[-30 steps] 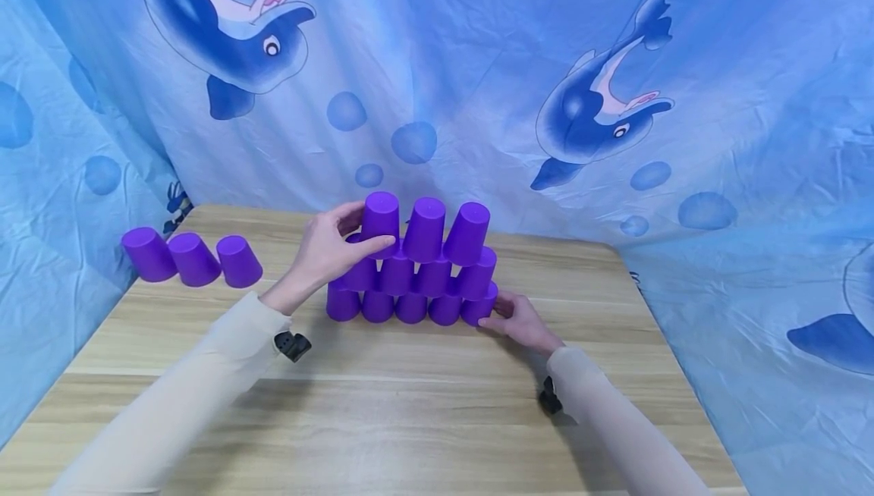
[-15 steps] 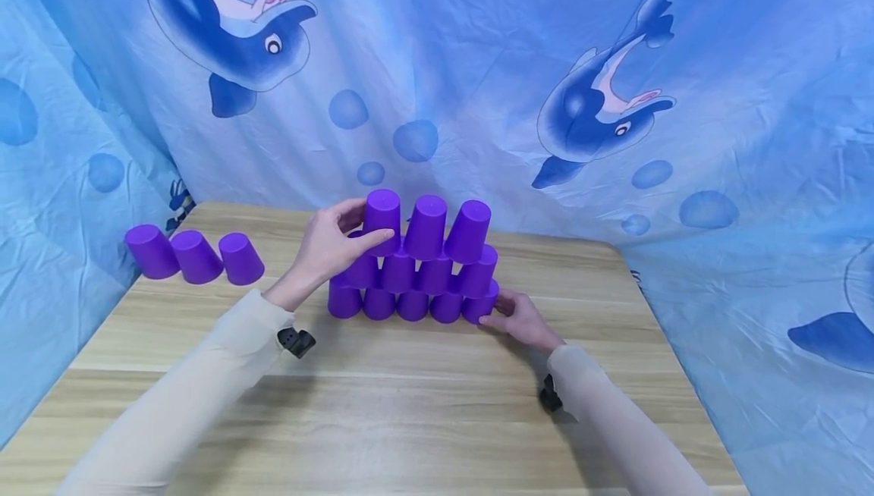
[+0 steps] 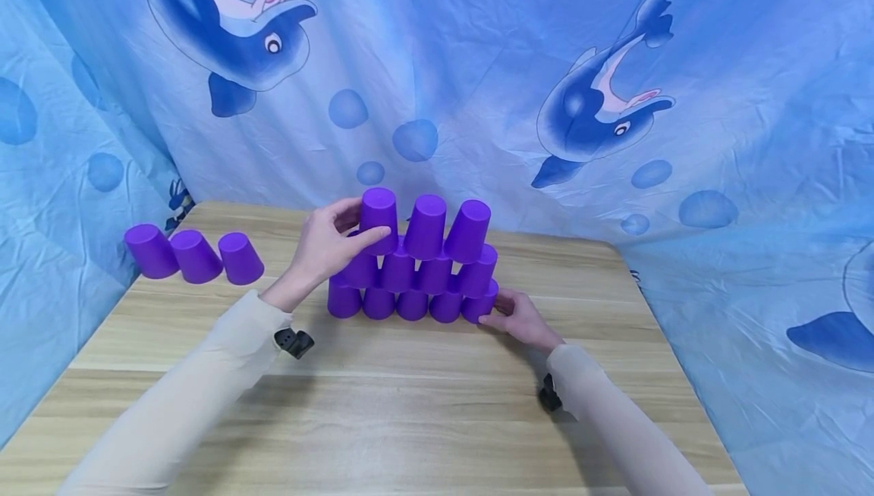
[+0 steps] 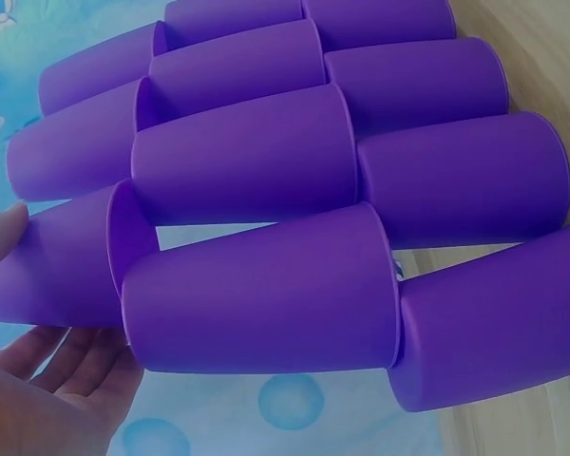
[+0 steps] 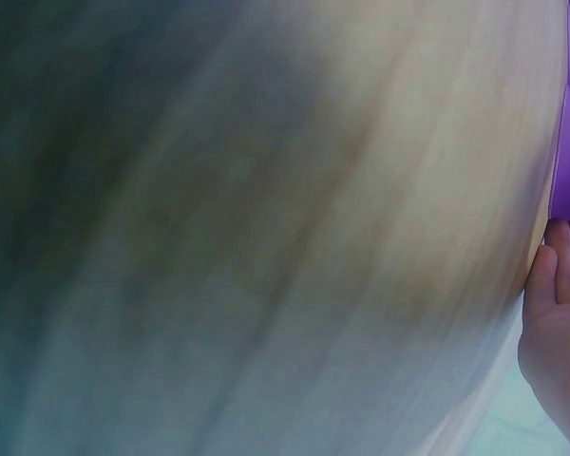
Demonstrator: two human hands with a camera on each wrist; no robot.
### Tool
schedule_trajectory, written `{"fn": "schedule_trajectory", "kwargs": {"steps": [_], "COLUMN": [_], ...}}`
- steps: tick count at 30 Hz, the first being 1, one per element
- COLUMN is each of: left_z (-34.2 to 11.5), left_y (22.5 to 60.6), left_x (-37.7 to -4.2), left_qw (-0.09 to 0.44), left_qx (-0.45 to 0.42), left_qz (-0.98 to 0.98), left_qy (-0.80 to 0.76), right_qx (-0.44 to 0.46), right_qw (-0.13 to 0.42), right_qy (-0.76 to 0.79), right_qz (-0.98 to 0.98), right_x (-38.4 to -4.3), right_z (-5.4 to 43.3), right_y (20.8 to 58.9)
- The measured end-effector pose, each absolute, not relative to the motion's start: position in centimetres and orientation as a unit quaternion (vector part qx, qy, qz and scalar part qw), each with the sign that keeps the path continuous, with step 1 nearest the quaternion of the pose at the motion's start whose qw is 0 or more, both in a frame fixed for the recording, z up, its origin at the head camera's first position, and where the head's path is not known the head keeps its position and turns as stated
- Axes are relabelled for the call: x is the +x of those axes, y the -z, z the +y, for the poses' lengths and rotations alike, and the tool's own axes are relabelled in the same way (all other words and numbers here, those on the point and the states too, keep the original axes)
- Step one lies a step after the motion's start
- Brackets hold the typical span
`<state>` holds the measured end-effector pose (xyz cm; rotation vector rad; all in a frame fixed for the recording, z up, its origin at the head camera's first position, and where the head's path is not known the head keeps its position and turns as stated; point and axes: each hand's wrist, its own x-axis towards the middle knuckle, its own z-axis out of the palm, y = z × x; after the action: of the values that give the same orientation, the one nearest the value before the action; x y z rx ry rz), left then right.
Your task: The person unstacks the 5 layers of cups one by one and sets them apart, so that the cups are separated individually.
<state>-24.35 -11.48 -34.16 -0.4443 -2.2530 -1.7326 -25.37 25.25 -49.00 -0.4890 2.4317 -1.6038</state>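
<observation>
In the head view, purple cups are standing upside down in three tiers on a wooden table (image 3: 410, 412): five at the bottom, four in the middle, three on top. The left hand (image 3: 321, 246) is gripping the top left cup (image 3: 378, 219), its thumb lying across the near side and its fingers reaching behind. The right hand (image 3: 524, 323) is holding the bottom right cup (image 3: 478, 308) lightly at its outer side, thumb in front, fingers partly hidden. Three spare cups (image 3: 196, 257) are standing in a row to the left, well apart from the tiers. A blue dolphin-print curtain (image 3: 478, 64) is hanging behind. In the left wrist view, the gripped cup is sitting between spread thumb and bent fingers, its rim meeting the tier below; whether it is bearing fully there, I cannot tell. In the right wrist view, fingertips are touching purple plastic at the edge, while blurred wood is filling the rest.
</observation>
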Motion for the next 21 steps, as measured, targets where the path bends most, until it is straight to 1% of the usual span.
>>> {"fn": "schedule_trajectory", "kwargs": {"steps": [4, 9, 12, 16, 19, 21], "left_z": [-11.9, -12.2, -12.9, -14.1, -15.0, -15.8], "left_y": [33.9, 32.7, 33.2, 34.5, 35.3, 36.1], "left_x": [-24.1, -22.6, -22.8, -23.7, -23.8, -24.2], "left_qw": [0.145, 0.167, 0.196, 0.230, 0.240, 0.245], "left_qx": [-0.151, -0.133, -0.114, -0.084, -0.060, -0.047], "left_qz": [-0.773, -0.770, -0.767, -0.762, -0.756, -0.755], "left_qy": [0.599, 0.602, 0.600, 0.600, 0.606, 0.607], "right_qx": [-0.169, -0.180, -0.175, -0.165, -0.161, -0.163], "right_qw": [0.100, 0.110, 0.113, 0.106, 0.098, 0.096], "right_qy": [0.542, 0.539, 0.542, 0.541, 0.539, 0.540], "right_qz": [0.817, 0.816, 0.814, 0.818, 0.821, 0.820], "right_x": [-25.0, -24.2, -24.0, -24.7, -25.3, -25.3], "right_z": [25.0, 24.6, 24.5, 24.9, 25.3, 25.3], "right_y": [48.2, 46.6, 46.2, 47.7, 48.9, 49.0]}}
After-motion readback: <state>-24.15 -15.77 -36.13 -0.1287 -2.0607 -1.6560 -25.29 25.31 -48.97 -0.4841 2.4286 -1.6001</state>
